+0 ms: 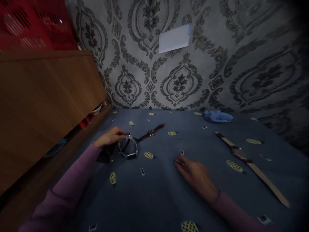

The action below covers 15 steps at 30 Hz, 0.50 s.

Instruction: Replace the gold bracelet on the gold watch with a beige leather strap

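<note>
My left hand (111, 136) is closed, its fingertips pinched at the top of a looped watch with a pale strap (137, 149). A thin dark piece shows at those fingertips; I cannot tell what it is. Beneath the wrist lies a dark flat pouch-like thing (103, 155), with a fine gold chain (109, 156) at its edge. Just beyond the pale-strapped watch, a watch with a dark red-brown strap (152, 132) lies stretched out. My right hand (196, 175), low over the sheet, pinches a thin, shiny, stick-like thing (180, 162) whose kind is unclear.
A large watch with a tan strap (259, 172) lies at the right on the blue patterned sheet (149, 199). Crumpled blue cloth or plastic (218, 116) rests by the patterned wall (149, 74). On the left stands a wooden cabinet (48, 103) with a red basket (36, 25) on top.
</note>
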Available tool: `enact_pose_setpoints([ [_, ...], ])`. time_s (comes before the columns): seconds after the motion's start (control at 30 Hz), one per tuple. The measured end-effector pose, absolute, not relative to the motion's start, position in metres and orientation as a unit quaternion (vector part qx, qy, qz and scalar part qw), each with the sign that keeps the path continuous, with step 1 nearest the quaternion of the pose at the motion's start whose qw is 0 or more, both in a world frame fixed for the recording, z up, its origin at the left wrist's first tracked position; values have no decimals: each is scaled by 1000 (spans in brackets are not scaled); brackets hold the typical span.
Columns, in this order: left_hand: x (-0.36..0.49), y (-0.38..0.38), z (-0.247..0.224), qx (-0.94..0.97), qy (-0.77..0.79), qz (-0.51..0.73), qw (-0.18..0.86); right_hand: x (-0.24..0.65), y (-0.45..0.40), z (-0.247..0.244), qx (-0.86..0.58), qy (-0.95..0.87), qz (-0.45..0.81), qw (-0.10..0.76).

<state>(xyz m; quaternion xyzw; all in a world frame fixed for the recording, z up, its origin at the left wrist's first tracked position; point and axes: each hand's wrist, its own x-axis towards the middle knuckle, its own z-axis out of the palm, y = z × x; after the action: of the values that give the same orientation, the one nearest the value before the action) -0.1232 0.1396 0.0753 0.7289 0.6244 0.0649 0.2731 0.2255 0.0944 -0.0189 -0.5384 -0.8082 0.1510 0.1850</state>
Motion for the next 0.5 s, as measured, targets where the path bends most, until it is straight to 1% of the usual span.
enact_pose_setpoints([
  [0.27, -130, 161, 74, 664, 655, 75, 351, 226, 95, -21, -529, -814, 148, 188],
  [0.4, -132, 178, 73, 660, 656, 81, 357, 227, 95, -22, -526, -815, 148, 191],
  [0.5, -129, 196, 70, 666, 660, 84, 338, 226, 94, -22, -525, -816, 147, 195],
])
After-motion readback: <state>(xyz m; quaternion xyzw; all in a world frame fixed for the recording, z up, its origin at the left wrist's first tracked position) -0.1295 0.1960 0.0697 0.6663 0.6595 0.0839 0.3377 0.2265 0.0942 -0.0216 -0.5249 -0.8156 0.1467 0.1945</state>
